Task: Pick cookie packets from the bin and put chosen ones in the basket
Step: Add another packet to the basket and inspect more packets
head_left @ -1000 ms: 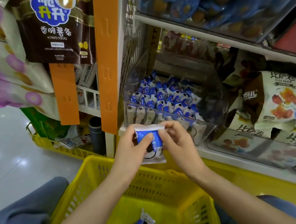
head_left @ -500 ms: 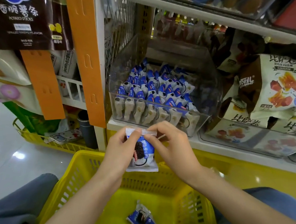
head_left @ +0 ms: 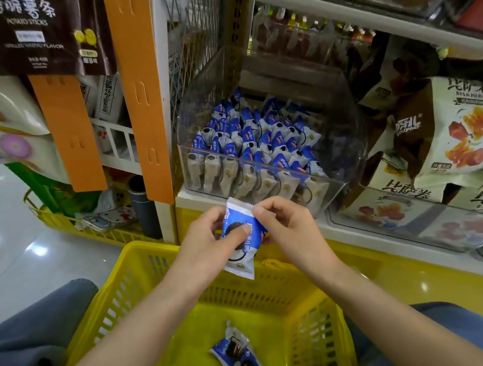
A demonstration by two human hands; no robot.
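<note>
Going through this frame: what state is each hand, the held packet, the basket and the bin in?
left hand: grips the held packet, thumb across its front.
right hand: pinches the packet's upper right edge.
held cookie packet: looks sealed, roughly upright, over the basket's far rim.
basket: open, with two packets on its floor.
clear bin: open-topped, with rows of packets inside.

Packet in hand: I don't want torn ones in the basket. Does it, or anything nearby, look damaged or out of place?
Nothing stands out. The packet, pinched by left hand and right hand above the basket, looks sealed and untorn. Two packets lie in the basket; those in the bin stand in rows.
</note>
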